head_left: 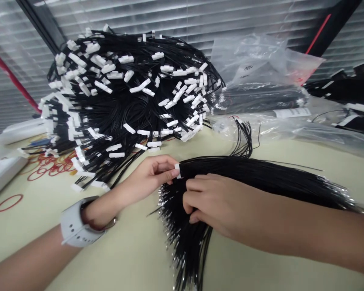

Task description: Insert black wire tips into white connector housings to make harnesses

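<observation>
Blocky white plastic connector (178,171): half-hidden, pinched in left hand (153,173); thin black wires (186,234) under curled right hand (215,202) at four o'clock, grip unclear.

Left hand (157,171) in thumb-to-finger pinch; right hand (214,200) palm down, fingers (193,198) curled inward.

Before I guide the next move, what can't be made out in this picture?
- Head view: what the right grip holds, if anything; its own curled fingers hide it.
- Head view: part of the white connector, covered by the left grip; its fine detail is too small.
- Head view: where the lower fan of black wires ends, cut off by the bottom edge.
- Head view: the dark marking on the clear bag, too small and blurred.
</observation>
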Motion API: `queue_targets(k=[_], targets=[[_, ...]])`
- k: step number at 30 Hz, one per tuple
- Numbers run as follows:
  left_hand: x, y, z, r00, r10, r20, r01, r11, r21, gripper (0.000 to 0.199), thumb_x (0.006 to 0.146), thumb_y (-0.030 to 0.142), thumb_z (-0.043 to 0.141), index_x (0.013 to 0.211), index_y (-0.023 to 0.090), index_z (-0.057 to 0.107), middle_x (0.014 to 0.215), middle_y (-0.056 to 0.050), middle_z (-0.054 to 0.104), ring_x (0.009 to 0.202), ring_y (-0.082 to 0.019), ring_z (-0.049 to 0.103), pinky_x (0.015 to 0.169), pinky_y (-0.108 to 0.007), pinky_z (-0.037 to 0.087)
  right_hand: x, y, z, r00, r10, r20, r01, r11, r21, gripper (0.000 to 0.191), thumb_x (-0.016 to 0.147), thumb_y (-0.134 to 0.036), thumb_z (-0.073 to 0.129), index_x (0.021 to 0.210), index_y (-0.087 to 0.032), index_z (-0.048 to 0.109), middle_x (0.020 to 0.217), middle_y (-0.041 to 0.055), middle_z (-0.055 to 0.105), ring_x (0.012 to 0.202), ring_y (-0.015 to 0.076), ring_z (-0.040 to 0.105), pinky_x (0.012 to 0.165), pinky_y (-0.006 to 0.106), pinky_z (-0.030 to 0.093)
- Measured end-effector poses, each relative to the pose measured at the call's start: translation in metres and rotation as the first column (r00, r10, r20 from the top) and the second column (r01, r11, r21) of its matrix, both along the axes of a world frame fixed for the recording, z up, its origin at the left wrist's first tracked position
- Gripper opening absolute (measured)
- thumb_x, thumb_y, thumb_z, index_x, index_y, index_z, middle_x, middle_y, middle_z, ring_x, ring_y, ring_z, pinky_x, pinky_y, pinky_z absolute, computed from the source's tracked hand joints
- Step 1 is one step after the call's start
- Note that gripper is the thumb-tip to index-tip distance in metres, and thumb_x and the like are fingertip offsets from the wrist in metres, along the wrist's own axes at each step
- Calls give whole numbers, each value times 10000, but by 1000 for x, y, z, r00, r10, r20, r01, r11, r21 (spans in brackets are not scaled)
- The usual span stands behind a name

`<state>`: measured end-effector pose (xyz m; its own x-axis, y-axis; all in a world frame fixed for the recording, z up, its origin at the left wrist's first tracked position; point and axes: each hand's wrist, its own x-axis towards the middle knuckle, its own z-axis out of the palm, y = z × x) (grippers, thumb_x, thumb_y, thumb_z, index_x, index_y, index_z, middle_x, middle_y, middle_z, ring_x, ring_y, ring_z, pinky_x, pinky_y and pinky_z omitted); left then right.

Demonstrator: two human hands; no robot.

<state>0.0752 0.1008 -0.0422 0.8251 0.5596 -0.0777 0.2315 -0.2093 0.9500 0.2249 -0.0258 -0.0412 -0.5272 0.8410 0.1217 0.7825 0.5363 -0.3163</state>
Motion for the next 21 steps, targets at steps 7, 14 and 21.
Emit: queue_targets(k=[7, 14, 21], targets=[[0, 0, 0, 997, 37, 74, -36, 999, -8, 48, 777, 180, 544, 800, 138, 550, 654, 16, 565, 562, -86, 492, 524, -198, 409, -1, 2, 20, 992, -112, -61, 100, 979, -179, 110, 819, -128, 440, 732, -182, 479, 778, -28, 523, 707, 101, 451, 624, 252, 337], [-6, 0, -1, 998, 17, 56, -16, 1000, -7, 95, 809, 231, 534, 822, 137, 543, 710, -18, 607, 636, -115, 555, 566, -218, 412, -2, 3, 19, 921, -310, -236, 230, 922, -311, 176, 822, -219, 492, 979, -282, 544, 849, -76, 597, 770, 76, 521, 700, 230, 363], [-6, 1, 0, 998, 24, 63, -22, 999, -29, 114, 801, 227, 550, 866, 133, 541, 683, -2, 593, 642, -105, 561, 572, -202, 413, -4, 9, 21, 774, -493, -398, 179, 773, -609, 131, 805, -312, 504, 782, -222, 597, 699, -55, 557, 622, 52, 473, 529, 174, 347]])
